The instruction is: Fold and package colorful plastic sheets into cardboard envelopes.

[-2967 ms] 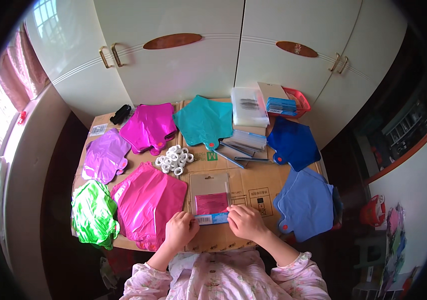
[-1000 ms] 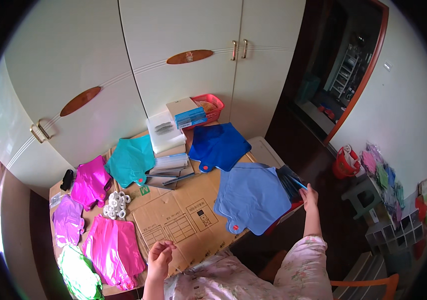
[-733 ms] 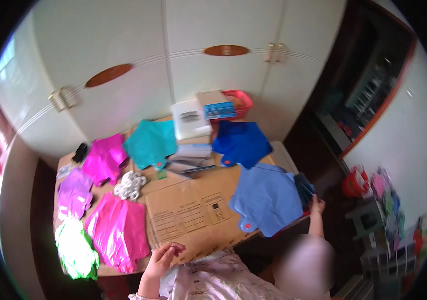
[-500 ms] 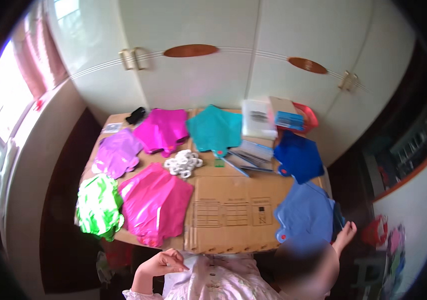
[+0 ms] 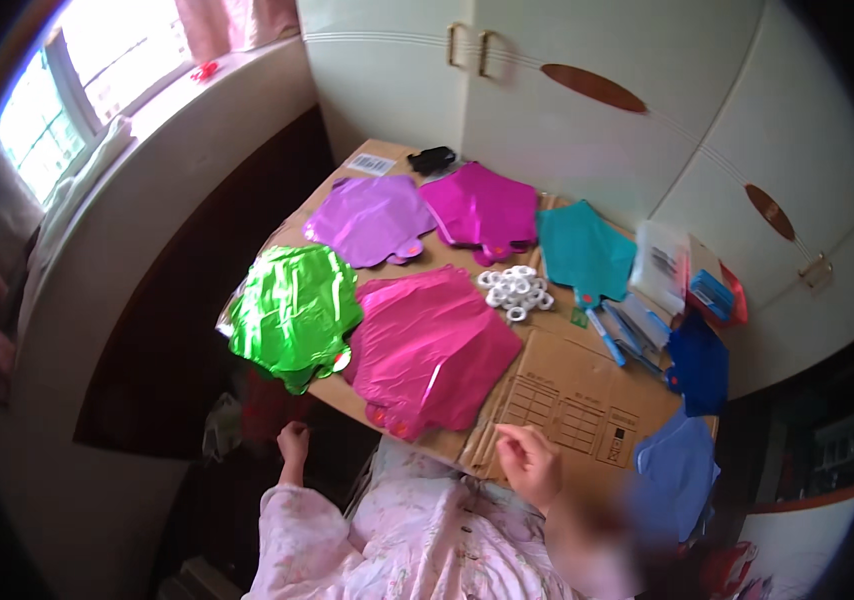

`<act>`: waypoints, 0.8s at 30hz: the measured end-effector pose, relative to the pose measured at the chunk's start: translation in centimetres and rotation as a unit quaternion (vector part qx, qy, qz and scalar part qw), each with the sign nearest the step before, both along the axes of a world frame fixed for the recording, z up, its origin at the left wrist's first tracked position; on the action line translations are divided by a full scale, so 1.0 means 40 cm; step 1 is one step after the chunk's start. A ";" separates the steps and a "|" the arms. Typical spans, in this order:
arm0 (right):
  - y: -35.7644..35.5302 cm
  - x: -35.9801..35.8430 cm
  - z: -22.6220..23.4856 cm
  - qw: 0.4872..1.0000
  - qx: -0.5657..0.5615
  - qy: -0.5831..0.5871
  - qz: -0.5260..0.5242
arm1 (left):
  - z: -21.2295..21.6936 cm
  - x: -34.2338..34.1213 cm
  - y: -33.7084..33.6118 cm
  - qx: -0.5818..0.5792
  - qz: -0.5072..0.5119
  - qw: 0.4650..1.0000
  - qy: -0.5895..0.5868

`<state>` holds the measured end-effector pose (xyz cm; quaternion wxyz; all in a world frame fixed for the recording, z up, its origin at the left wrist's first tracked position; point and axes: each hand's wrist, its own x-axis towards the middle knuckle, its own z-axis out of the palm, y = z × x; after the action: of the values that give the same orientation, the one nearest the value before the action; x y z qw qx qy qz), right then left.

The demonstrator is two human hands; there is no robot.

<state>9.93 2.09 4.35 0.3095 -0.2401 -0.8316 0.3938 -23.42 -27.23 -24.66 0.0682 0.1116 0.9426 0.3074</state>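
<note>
The left hand (image 5: 293,441) is hanging loosely curled and empty below the table edge, just under the crinkled green foil balloon (image 5: 292,313). The right hand (image 5: 530,464) is resting half-closed, holding nothing, at the near edge of the flattened brown cardboard sheet (image 5: 572,395), beside the large pink foil balloon (image 5: 430,349) lying flat on it

bare cardboard (image 5: 567,390) near right hand (image 5: 530,462) free; pink foil balloon (image 5: 432,345) blocks left.
</note>
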 end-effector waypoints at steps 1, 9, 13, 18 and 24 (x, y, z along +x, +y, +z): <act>-0.011 -0.035 0.003 1.000 0.014 -0.004 0.028 | -0.019 -0.011 -0.001 -0.011 0.028 1.000 -0.003; -0.035 -0.277 -0.008 0.958 0.242 -0.063 0.141 | -0.245 -0.106 -0.108 -0.320 -0.162 0.927 -0.108; -0.056 -0.364 -0.052 0.945 0.288 -0.094 0.120 | -0.194 -0.130 -0.076 0.191 0.170 0.875 -0.412; -0.082 -0.417 -0.102 0.935 0.328 -0.093 0.103 | -0.158 -0.087 -0.066 0.216 0.169 0.865 -0.420; -0.073 -0.413 -0.111 0.970 0.217 -0.073 0.081 | -0.068 -0.078 -0.062 0.098 0.059 0.950 -0.290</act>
<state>-6.60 -0.84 -0.10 0.2596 -0.1268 -0.9343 0.2088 -26.52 -29.71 -27.37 0.3091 -0.0320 0.8523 0.4209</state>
